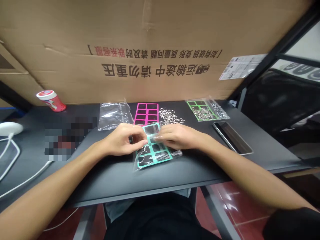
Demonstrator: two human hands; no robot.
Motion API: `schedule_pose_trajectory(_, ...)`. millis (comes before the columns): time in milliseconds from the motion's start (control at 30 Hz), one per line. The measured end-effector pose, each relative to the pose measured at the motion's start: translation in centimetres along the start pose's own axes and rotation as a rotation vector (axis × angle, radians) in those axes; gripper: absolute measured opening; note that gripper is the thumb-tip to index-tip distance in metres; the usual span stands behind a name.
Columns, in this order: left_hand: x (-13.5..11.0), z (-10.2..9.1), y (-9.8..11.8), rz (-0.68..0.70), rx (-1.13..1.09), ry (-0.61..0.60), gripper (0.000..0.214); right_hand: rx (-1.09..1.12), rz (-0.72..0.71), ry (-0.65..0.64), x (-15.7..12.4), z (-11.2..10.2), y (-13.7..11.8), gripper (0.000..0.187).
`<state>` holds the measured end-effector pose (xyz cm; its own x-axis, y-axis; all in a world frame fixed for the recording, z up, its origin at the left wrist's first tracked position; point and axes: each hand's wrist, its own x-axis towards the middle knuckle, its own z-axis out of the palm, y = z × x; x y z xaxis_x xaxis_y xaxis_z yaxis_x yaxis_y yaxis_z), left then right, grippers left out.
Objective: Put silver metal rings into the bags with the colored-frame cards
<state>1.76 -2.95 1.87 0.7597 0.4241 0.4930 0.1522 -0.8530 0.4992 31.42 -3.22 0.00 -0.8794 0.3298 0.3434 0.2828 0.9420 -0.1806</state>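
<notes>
A teal plastic frame sheet [153, 154] inside a clear bag lies on the black desk [120, 173] in front of me. My left hand [123, 139] is curled closed at the bag's upper left edge, pinching it near some metal rings. My right hand [176, 136] rests closed on the bag's upper right, fingers pressed on the clear plastic. Behind them lie a pink frame sheet [147, 113] and a loose pile of metal rings [171, 116].
An empty clear bag [113, 115] lies at the back left, and a bagged green frame sheet with rings [206, 109] at the back right. A phone [232, 137] lies on the right. A red-and-white can [51, 100], white cables [15, 156] and a cardboard wall [150, 50] surround the desk.
</notes>
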Motion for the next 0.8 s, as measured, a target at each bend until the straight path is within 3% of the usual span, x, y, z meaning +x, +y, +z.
schedule_pose_trajectory(233,-0.1,-0.1,-0.1,-0.018,-0.002,-0.006,0.007,0.187,-0.006,0.244,0.5,-0.4,-0.2,0.015)
schedule_pose_trajectory(367,0.0,-0.2,0.1,-0.015,-0.010,0.003,0.008,0.293,0.107,0.260,0.6,-1.3,-0.9,0.011)
schedule_pose_trajectory(667,0.0,-0.2,0.1,-0.028,-0.006,-0.006,0.009,0.204,0.236,0.238,0.1,-2.5,-0.6,0.008)
schedule_pose_trajectory(800,0.0,-0.2,0.1,-0.026,-0.002,0.000,0.009,0.077,0.436,0.358,-0.4,-3.4,0.0,0.010)
